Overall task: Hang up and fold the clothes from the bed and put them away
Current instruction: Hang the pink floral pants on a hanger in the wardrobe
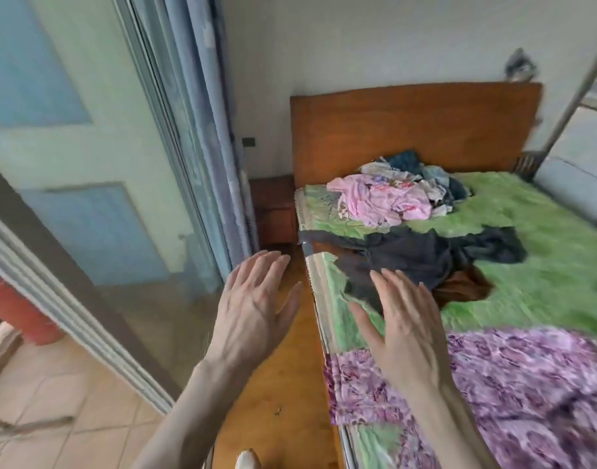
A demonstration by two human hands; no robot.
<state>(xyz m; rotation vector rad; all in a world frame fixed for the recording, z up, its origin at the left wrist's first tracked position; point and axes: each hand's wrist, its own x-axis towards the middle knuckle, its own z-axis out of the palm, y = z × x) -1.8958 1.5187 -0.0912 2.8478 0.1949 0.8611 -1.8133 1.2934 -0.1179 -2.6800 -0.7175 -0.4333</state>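
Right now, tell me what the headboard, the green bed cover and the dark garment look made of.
Headboard: apparently wood, smooth orange-brown finish with faint grain.
Green bed cover: seemingly plush, fuzzy fabric, judging by its soft nap; blur leaves this open.
Dark garment: thin, limp cloth, matte, crumpled in soft folds.

My bedroom, beside the bed, in soft daylight

A wooden headboard (415, 126) stands against the pale wall (375, 38) ahead of me, with a small wooden nightstand (273, 211) tucked in the corner just beside it. To my left hangs a blue-grey curtain (209, 130) along a sliding glass door (87, 157), and tan floor tiles (70, 428) lie below it.
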